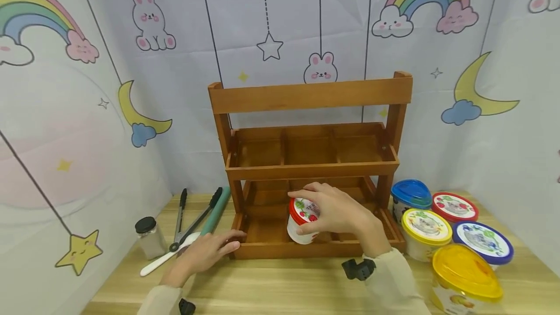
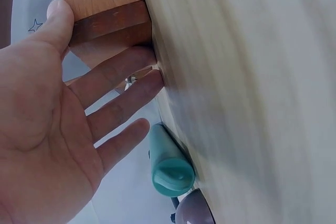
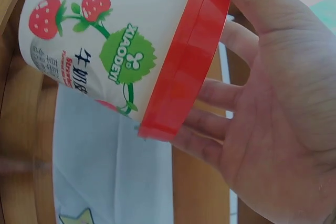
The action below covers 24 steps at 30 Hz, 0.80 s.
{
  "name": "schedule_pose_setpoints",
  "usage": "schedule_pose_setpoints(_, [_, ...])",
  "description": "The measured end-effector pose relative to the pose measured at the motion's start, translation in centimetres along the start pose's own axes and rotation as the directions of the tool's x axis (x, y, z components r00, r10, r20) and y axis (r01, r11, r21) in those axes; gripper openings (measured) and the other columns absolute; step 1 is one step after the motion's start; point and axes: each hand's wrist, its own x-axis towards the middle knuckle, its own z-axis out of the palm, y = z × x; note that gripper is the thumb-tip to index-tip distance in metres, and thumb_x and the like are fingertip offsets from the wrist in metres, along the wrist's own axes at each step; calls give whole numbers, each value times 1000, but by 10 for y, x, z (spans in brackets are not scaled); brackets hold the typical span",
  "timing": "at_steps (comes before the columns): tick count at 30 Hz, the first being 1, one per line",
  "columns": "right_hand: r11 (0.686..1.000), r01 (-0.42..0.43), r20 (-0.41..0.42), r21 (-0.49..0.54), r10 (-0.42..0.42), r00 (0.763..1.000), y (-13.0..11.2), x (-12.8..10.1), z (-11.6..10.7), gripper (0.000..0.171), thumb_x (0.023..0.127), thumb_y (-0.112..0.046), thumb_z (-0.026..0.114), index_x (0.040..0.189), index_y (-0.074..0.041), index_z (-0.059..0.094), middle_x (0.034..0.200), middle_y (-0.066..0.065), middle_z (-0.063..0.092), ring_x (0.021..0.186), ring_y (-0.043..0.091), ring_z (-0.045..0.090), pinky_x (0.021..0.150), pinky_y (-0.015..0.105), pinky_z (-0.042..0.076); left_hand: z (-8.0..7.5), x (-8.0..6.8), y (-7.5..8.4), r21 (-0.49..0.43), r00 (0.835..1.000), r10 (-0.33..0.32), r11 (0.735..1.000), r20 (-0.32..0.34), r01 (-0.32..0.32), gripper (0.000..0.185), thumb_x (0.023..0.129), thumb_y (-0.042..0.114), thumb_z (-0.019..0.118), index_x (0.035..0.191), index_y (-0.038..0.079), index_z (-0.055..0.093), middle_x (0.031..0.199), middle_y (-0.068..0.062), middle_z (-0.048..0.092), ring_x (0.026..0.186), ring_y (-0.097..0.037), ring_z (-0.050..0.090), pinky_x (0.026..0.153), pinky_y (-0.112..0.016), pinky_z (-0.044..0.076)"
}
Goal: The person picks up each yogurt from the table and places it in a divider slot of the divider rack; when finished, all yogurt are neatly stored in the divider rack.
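My right hand [image 1: 334, 208] grips a white tub [image 1: 302, 234] with a red lid and strawberry pictures. The tub is tilted, over the lower tier of a brown wooden two-tier rack [image 1: 310, 97]. In the right wrist view, thumb and fingers [image 3: 206, 121] hold it round the red lid, and the strawberry label on the tub [image 3: 105, 40] shows. At the rack's front left corner is my left hand [image 1: 205, 255], fingers extended. The left wrist view shows its thumb and fingertips against the rack's wooden end [image 2: 107, 24].
Left of the rack lie black-tipped tongs [image 1: 192, 231], a white-handled utensil [image 1: 159, 262], a teal cylindrical thing [image 1: 216, 212] and a black-capped clear jar [image 1: 150, 239]. On the right stand several lidded tubs, among them a yellow one [image 1: 465, 276] and a blue one [image 1: 411, 196]. A printed curtain hangs behind.
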Motion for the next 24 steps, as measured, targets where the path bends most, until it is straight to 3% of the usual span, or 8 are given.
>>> schedule_pose_setpoints(5, [999, 34, -16, 0, -34, 999, -9, 17, 5, 75, 79, -55, 79, 145, -31, 54, 146, 9, 48, 125, 33, 50, 93, 49, 47, -1, 1, 0, -41, 1000, -30, 999, -3, 30, 45, 106, 37, 49, 146, 16, 49, 77, -5, 67, 54, -7, 48, 63, -35, 46])
schedule_pose_setpoints(7, [999, 51, -25, 7, -51, 998, -13, 23, 8, 75, 79, -54, 80, 145, -30, 54, 147, 9, 48, 125, 34, 50, 92, 49, 48, -1, 0, -1, -46, 999, -42, 998, -18, 41, 49, 105, 38, 51, 148, 15, 45, 74, -3, 67, 56, -10, 54, 64, -36, 48])
schedule_pose_setpoints(12, [997, 82, -34, 2, -82, 996, -20, 38, 17, 73, 80, -52, 80, 145, -30, 54, 147, 10, 48, 124, 34, 51, 94, 50, 47, 0, 0, 0, -52, 999, -44, 998, -27, 43, 52, 105, 34, 53, 148, 8, 40, 102, -9, 75, 86, -22, 71, 75, -46, 54])
schedule_pose_setpoints(24, [994, 94, 11, -59, -93, 996, -27, 58, 47, 72, 83, -48, 79, 147, -31, 51, 153, 12, 42, 136, 39, 43, 102, 58, 40, 0, 1, 0, -70, 996, -95, 993, -6, 94, 52, 105, 35, 52, 149, 9, 40, 98, -5, 74, 82, -21, 70, 73, -45, 53])
